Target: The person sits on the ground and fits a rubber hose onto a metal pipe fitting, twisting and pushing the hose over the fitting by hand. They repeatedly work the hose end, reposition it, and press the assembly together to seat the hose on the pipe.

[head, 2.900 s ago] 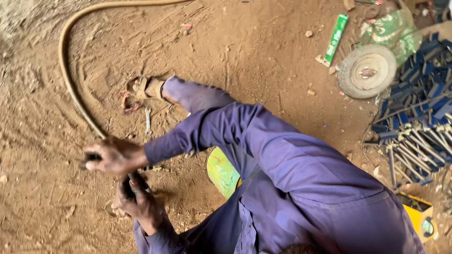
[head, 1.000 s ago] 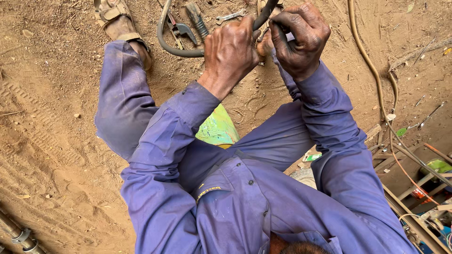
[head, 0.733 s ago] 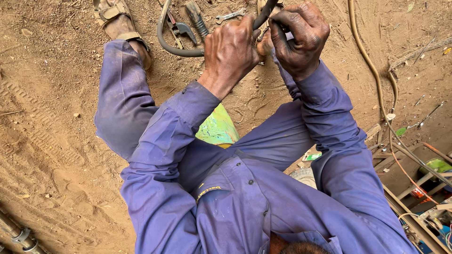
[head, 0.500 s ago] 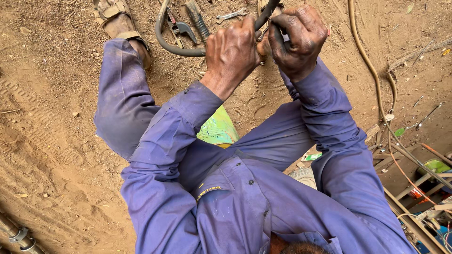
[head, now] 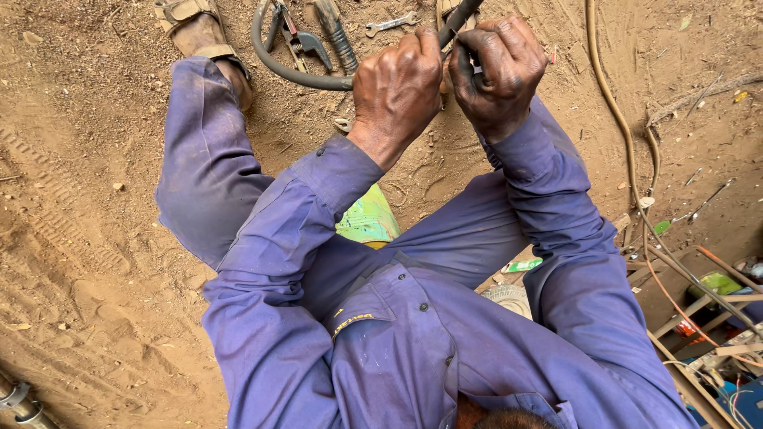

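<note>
I sit on sandy ground in blue overalls, both arms stretched forward. My left hand (head: 395,87) is closed around a black rubber hose (head: 280,67) that curves away to the left in a loop. Close beside it, my right hand (head: 499,70) grips the same hose where it bends up toward the top edge. The hose's end between my hands is hidden by my fingers. Pliers (head: 298,36) and a small spanner (head: 391,22) lie on the dirt just beyond my hands.
My sandalled foot (head: 200,32) rests at the top left. A tan hose (head: 613,103) runs down the right side toward wires and a metal frame (head: 699,302) at the lower right. A green-yellow object (head: 367,222) lies under my legs. A pipe end (head: 20,397) shows at bottom left.
Since 2.9 s ago the view swung and both hands rose to grip the black hose. Over the last second the hands have barely shifted, only working slightly on the hose.
</note>
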